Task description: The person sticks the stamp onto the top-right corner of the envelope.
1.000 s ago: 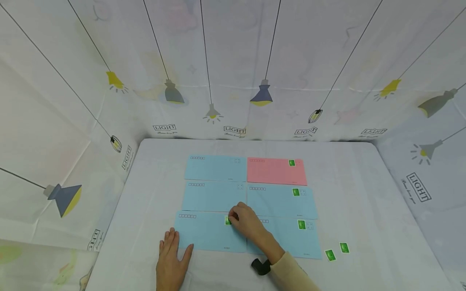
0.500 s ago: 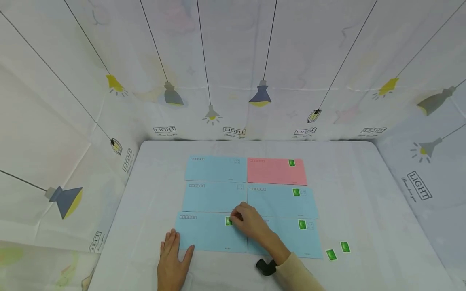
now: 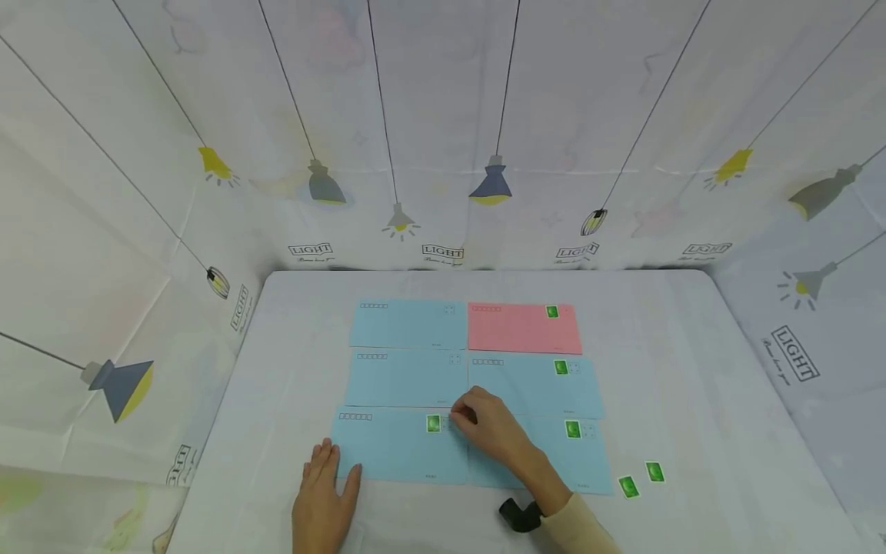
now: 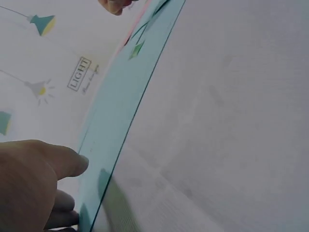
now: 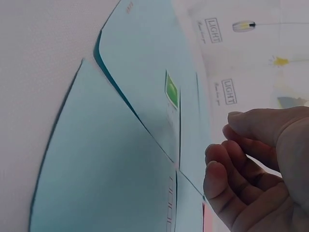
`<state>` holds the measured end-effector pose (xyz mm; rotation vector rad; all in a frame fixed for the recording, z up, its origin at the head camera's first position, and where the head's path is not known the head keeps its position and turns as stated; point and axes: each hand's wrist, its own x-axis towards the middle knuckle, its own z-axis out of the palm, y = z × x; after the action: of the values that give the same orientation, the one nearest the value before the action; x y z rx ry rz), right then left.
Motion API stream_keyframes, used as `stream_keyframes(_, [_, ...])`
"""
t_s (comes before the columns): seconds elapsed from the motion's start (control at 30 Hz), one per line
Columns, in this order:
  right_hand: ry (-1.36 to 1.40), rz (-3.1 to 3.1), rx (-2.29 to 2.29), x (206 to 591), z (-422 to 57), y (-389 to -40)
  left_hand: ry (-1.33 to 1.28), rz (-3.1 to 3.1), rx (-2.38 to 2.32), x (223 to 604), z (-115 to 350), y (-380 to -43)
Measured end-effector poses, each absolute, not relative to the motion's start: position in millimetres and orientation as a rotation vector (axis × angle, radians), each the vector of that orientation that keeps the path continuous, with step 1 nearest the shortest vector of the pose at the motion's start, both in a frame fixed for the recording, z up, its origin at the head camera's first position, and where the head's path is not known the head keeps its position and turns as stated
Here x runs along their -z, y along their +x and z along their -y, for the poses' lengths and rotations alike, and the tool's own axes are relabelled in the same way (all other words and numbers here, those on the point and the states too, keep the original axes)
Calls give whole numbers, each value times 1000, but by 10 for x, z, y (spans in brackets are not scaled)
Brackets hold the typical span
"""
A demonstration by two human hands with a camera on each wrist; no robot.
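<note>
My left hand (image 3: 322, 492) lies with straight fingers at the left corner of the near left blue envelope (image 3: 388, 454), its thumb at the lower edge. A green postage stamp (image 3: 433, 423) sits near that envelope's upper right corner, beside printed stamp marks. Just right of the stamp, my right hand (image 3: 493, 428) hovers over the seam between the two near envelopes. In the right wrist view its fingers (image 5: 217, 176) are loosely bent, holding nothing, and the thumb stands slightly apart. The near right blue envelope (image 3: 547, 462) bears a stamp (image 3: 573, 429) too, and the right forearm partly covers it.
Behind are two blue envelopes (image 3: 408, 377) (image 3: 408, 323) without stamps, a stamped blue one (image 3: 519, 388) and a stamped pink one (image 3: 519, 331). Two loose stamps (image 3: 628, 486) (image 3: 654, 472) lie right of the envelopes on the white tablecloth (image 3: 720, 431). A black object (image 3: 519, 515) sits by the right sleeve.
My right hand has drawn back to the right from the stamp on the near left envelope, so that stamp now shows whole. The left hand stays nearly in place.
</note>
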<state>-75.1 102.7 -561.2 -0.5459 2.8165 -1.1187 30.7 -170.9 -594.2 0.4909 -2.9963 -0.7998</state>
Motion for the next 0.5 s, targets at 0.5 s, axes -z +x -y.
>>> stream_keyframes(0.5, [-397, -2843, 1120, 5413, -1401, -634, 354, 2862, 793, 5766, 1539, -179])
